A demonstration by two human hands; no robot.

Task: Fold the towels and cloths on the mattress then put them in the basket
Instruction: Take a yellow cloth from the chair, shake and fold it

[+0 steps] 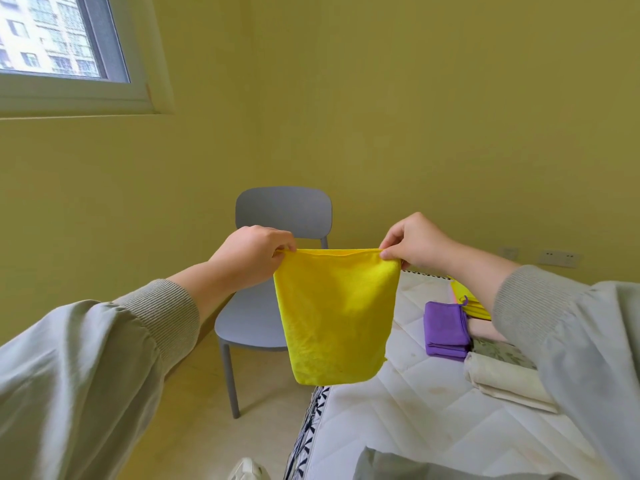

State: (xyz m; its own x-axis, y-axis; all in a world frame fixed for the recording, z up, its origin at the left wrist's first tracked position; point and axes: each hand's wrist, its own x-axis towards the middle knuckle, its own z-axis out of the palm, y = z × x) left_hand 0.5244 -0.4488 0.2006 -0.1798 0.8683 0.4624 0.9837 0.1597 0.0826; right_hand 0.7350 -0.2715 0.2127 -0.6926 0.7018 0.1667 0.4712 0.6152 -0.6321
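Pale sleeves (86, 358) stretch forward; left hand (252, 252) and right hand (415, 242) each pinch a top corner of the yellow cloth (336, 313) between curled fingers (389, 252), holding it hanging above the mattress (415, 410) edge. Folded purple cloths (446, 332) lie further on, perhaps spare yellow cloths (476, 306) behind.

light: bright, even daylight — from the window (59, 39) | shadows: soft, faint beneath the chair (263, 306) | glare: window view washed pale | distortion: wide-angle bend at edges — sleeves (86, 358) stretched, slightly soft
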